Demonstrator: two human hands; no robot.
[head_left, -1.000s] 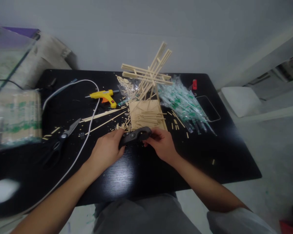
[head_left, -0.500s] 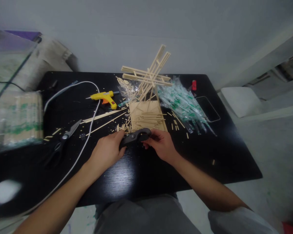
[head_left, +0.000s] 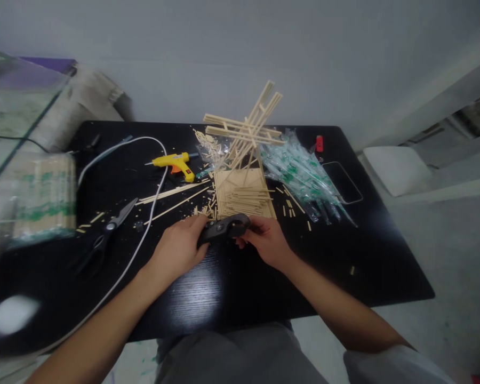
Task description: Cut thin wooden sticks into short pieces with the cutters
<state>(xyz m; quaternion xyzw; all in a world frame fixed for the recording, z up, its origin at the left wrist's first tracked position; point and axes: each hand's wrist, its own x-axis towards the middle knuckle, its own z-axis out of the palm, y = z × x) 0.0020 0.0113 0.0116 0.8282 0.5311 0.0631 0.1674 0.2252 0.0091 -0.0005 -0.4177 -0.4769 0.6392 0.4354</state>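
A black tool (head_left: 216,231) is being gripped by the left hand (head_left: 181,244); the right hand's (head_left: 270,242) hold can't be told; green print (head_left: 44,212) is being blurred.

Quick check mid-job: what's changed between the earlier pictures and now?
Only the camera view has shifted slightly, so the table and its contents sit a little lower in the picture. I see nothing taken up or let go. The left hand still holds the black hand tool, with the right hand at its far end. The glue gun, scissors and stick frame stayed put.
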